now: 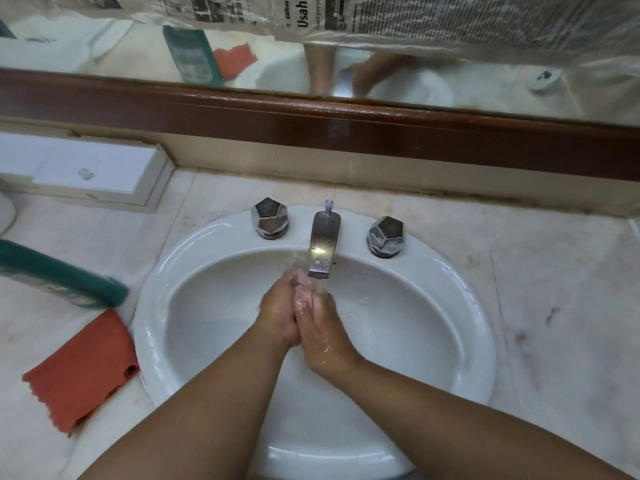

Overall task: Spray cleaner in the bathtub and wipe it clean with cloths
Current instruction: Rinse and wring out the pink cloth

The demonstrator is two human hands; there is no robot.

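My left hand (277,311) and my right hand (323,327) are pressed palm to palm over the white sink (156,306), under water running from the chrome spout (323,245). Both are wet, with straight fingers, and hold nothing. An orange cloth (81,368) lies flat on the marble counter left of the sink. A green cleaner bottle (59,275) stands just behind the cloth, at the left edge. The bathtub is not in view.
Two chrome tap knobs (269,217) (385,235) flank the spout. A white box (86,171) sits at the back left of the counter (536,289). A brown wooden ledge (346,129) and a mirror partly covered with newspaper run along the back.
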